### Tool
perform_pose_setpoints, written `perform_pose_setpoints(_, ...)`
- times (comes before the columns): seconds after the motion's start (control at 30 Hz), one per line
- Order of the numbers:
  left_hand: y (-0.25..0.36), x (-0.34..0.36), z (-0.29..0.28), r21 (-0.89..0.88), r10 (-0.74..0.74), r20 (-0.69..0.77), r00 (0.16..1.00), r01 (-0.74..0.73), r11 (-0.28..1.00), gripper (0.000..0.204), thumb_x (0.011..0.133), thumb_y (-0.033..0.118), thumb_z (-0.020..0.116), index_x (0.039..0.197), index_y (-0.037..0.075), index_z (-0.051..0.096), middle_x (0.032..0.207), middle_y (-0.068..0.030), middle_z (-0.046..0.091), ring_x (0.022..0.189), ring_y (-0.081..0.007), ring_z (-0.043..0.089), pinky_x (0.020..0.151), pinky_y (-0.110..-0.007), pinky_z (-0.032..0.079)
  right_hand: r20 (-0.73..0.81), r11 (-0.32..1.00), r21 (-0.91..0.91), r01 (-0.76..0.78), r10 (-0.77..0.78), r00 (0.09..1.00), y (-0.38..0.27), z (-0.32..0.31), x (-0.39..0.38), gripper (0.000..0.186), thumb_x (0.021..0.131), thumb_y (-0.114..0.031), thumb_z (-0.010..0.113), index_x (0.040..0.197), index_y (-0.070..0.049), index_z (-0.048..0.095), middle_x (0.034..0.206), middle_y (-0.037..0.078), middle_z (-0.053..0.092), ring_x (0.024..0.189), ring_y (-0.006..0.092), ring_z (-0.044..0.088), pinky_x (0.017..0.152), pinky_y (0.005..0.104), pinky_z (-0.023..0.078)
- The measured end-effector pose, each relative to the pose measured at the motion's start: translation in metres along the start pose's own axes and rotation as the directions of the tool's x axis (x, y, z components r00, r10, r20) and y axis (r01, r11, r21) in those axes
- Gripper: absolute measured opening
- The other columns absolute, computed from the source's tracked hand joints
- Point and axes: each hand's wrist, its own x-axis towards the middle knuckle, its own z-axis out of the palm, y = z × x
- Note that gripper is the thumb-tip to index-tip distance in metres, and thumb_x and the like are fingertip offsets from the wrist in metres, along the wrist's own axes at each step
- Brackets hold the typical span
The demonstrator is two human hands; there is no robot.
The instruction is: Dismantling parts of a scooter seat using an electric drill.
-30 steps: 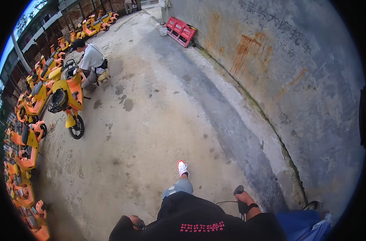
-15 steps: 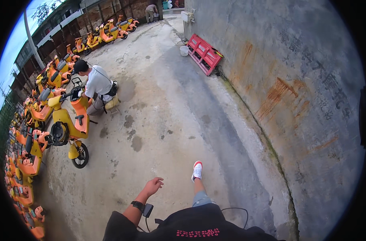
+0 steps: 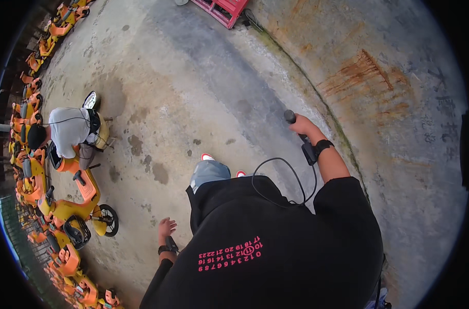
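Observation:
Out to the right, my right hand (image 3: 302, 126) is closed around a short dark rod with a rounded end (image 3: 290, 116); its exact kind is not clear. A black box with a cable (image 3: 309, 153) is at that wrist. Low on the left hangs my left hand (image 3: 167, 227), fingers apart and nothing in it, with a dark band and box at the wrist. The nearest scooter, yellow and orange (image 3: 85, 193), stands beyond it to the left, apart from the hand.
A person in a white top and black cap (image 3: 69, 129) sits bent over the scooter. More scooters (image 3: 26, 110) line the left edge. A grey rust-stained wall (image 3: 399, 154) runs along the right. A red metal frame (image 3: 226, 10) leans at the top, by a white bucket.
My view has tipped down and turned toward the right. My right arm and the rod have come into sight. My left hand now shows lower and farther left.

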Motion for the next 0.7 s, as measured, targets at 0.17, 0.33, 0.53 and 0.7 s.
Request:
perform_pose_setpoints(0.17,0.190,0.134,0.014,-0.171,-0.014,0.122,0.992,0.035,0.985,0.040,0.095,0.026,0.047,0.130,0.006,0.049,0.106,-0.0114,0.065,0.087,-0.0238,0.066,0.071,-0.036,0.051,-0.137,0.991,-0.007,0.134,-0.134,0.982,-0.202,-0.162,0.155,0.041,0.072,-0.021,0.067,0.107,-0.001,0.060,0.072,0.012,0.066,0.057,0.0212,0.064,0.058,0.0360,0.050)
perform_pose_setpoints(0.33,0.439,0.276,0.038,0.110,0.215,0.123,0.969,-0.228,0.967,0.037,0.088,0.017,0.050,0.121,0.002,0.054,0.096,-0.0109,0.066,0.081,-0.0202,0.064,0.062,-0.031,0.050,-0.134,0.982,-0.086,0.170,-0.180,0.974,-0.371,-0.260,0.273,0.034,0.073,-0.021,0.066,0.100,0.000,0.060,0.070,0.010,0.063,0.057,0.0188,0.063,0.058,0.0347,0.049)
perform_pose_setpoints(0.53,0.807,0.237,0.089,0.341,0.733,0.286,0.618,-0.780,0.524,0.033,0.092,0.022,0.053,0.119,0.004,0.059,0.100,-0.0202,0.069,0.095,-0.0348,0.066,0.083,-0.039,0.051,-0.152,0.922,0.265,0.282,-0.249,0.957,-0.510,-0.285,0.377,0.023,0.075,-0.013,0.066,0.095,-0.002,0.060,0.073,0.004,0.061,0.060,0.0135,0.060,0.058,0.0308,0.049)
perform_pose_setpoints(0.7,0.985,0.322,0.076,0.183,0.714,0.454,0.532,-0.841,0.510,0.032,0.092,0.017,0.051,0.121,0.005,0.058,0.102,-0.0167,0.070,0.098,-0.0287,0.067,0.086,-0.036,0.051,0.069,0.446,0.881,0.160,-0.455,0.888,-0.585,-0.219,0.510,0.052,0.083,-0.010,0.068,0.131,-0.003,0.051,0.092,0.010,0.067,0.068,0.0148,0.062,0.064,0.0304,0.052)
